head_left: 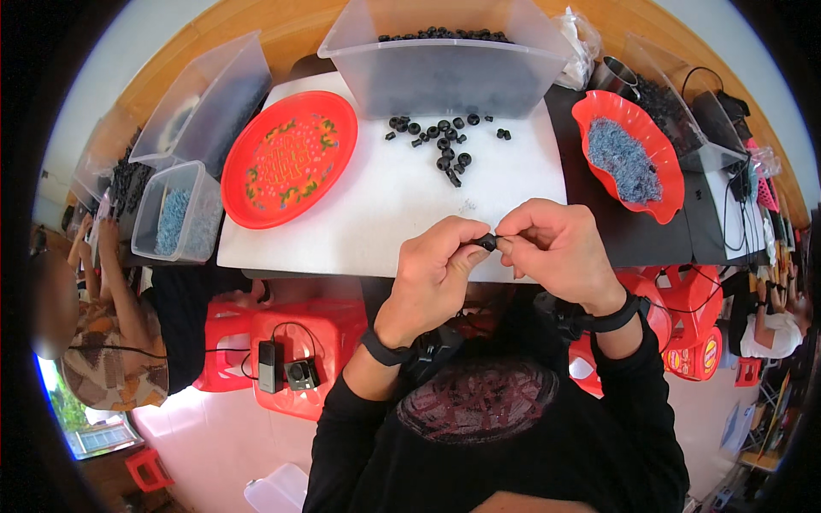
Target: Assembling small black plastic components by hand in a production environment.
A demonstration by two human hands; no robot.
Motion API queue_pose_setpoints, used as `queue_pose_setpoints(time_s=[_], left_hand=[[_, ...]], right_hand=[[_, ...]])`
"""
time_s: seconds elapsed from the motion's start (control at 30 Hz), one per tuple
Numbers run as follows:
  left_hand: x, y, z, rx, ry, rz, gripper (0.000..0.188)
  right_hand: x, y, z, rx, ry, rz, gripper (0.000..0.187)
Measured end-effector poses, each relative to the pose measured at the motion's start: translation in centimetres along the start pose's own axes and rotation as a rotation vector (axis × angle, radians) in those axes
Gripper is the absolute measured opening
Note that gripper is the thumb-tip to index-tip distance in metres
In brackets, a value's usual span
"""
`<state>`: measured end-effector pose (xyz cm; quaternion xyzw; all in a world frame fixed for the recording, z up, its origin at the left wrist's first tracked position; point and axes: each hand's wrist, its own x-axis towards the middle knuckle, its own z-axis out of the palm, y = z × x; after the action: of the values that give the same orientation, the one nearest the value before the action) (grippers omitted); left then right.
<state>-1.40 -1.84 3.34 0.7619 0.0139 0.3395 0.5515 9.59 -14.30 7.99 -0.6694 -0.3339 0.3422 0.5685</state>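
Observation:
Over the near edge of the white sheet, my left hand pinches a small round black plastic knob between thumb and finger. My right hand meets it from the right, thumb and forefinger pressed together at the knob's side. Whatever those fingertips hold is too small to make out. Just beyond my hands, a few tiny grey metal pieces lie on the sheet. Farther out, several loose black knobs are scattered in front of a large translucent bin containing many more.
A red floral tray lies at the left, beside a small clear tub of bluish pieces. On the right sits a red scalloped bowl full of small grey-blue metal pieces. A person works at far left. Red stools stand below.

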Motion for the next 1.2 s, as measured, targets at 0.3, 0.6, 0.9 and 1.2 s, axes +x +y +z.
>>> queue_pose_setpoints(time_s=[0.3, 0.6, 0.9, 1.2], left_hand=[[0.1, -0.4, -0.5, 0.018, -0.068, -0.197, 0.017], [0.4, -0.4, -0.2, 0.201, -0.074, 0.008, 0.013], [-0.2, -2.3, 0.4, 0.045, -0.001, 0.075, 0.021], [0.9, -1.0, 2.7, -0.192, 0.045, -0.012, 0.019]], right_hand=[[1.6, 0.3, -0.5, -0.12, -0.12, -0.034, 0.007], [3.6, 3.2, -2.4, 0.271, -0.433, 0.014, 0.013], [3.1, 4.4, -1.7, 0.56, -0.51, 0.023, 0.033], [2.5, 4.2, -1.9, 0.388, -0.385, 0.031, 0.023]])
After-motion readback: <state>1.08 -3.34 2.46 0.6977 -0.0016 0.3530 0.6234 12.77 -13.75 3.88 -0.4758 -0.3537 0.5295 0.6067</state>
